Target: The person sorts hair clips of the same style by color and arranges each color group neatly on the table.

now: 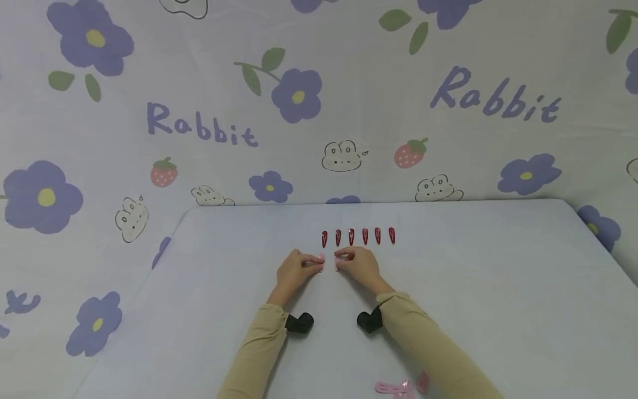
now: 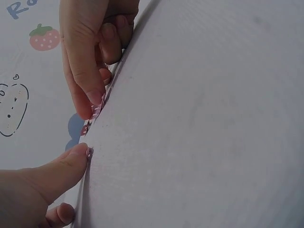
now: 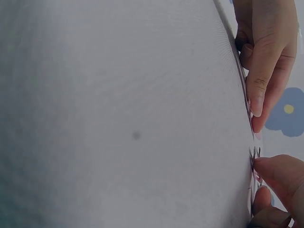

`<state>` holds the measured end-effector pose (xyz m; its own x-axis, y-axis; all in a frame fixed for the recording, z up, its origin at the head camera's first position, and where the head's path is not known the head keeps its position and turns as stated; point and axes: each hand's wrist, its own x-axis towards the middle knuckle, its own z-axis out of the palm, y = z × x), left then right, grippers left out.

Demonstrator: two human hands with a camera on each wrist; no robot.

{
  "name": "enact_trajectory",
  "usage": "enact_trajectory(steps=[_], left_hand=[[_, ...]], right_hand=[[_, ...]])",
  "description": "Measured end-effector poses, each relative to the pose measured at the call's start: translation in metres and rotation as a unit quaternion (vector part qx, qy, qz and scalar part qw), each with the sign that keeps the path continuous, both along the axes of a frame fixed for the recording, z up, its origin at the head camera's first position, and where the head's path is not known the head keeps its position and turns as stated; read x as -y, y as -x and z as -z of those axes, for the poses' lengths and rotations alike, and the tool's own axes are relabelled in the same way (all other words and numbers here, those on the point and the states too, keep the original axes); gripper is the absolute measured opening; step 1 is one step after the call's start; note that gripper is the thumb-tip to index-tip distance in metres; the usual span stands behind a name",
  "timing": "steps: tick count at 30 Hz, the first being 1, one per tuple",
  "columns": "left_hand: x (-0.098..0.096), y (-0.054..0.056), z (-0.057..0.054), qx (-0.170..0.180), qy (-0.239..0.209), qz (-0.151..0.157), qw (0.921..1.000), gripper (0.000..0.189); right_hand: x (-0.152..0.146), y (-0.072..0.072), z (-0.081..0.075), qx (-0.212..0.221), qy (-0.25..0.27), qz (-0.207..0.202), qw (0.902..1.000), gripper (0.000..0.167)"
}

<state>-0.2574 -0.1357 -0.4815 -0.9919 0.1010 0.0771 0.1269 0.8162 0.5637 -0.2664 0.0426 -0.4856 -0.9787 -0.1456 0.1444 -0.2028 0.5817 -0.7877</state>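
In the head view my left hand (image 1: 295, 271) pinches a small pink snap hair clip (image 1: 322, 262) between thumb and fingertips. Facing it across a narrow gap, my right hand (image 1: 361, 267) pinches a second pink hair clip (image 1: 336, 262). Both clips stand roughly lengthwise on the white table, just in front of a row of several dark red hair clips (image 1: 351, 236). The left wrist view shows the left thumb (image 2: 66, 171) against the table surface, and the right fingertips sit close by. Fingers cover much of both pink clips.
Several more pink hair clips (image 1: 396, 389) lie near the front of the white table (image 1: 498, 288), beside the right sleeve (image 1: 428, 343). Behind the table's far edge hangs a cloth (image 1: 369, 72) printed with flowers and rabbits. A black wrist camera sits on each forearm.
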Motion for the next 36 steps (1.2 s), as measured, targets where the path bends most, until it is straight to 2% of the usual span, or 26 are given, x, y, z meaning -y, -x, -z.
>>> enact_trajectory(steps=[5,14,21,27,32,36], left_hand=[[0.001,0.0,-0.001,-0.004,0.0,0.004,1.0,0.022],[0.002,0.001,-0.001,-0.012,0.008,0.002,0.9999,0.022],[0.0,0.0,0.0,0.001,0.003,-0.012,0.9999,0.02],[-0.004,0.0,0.003,0.013,0.007,-0.011,0.9998,0.018],[-0.002,0.003,0.003,0.014,0.017,-0.011,0.9997,0.017],[-0.002,0.002,-0.001,0.02,0.015,0.004,0.9997,0.017]], right_hand=[[-0.001,0.0,-0.001,0.001,0.033,0.003,0.9994,0.015],[-0.009,-0.005,-0.007,0.046,0.119,-0.006,0.9919,0.017],[-0.018,-0.009,-0.012,0.045,0.21,0.029,0.9762,0.027],[-0.033,-0.011,-0.018,0.072,0.203,0.045,0.9755,0.029],[-0.049,-0.016,-0.024,0.073,0.196,0.032,0.9773,0.026],[-0.066,-0.027,-0.03,0.083,0.192,0.018,0.9776,0.026]])
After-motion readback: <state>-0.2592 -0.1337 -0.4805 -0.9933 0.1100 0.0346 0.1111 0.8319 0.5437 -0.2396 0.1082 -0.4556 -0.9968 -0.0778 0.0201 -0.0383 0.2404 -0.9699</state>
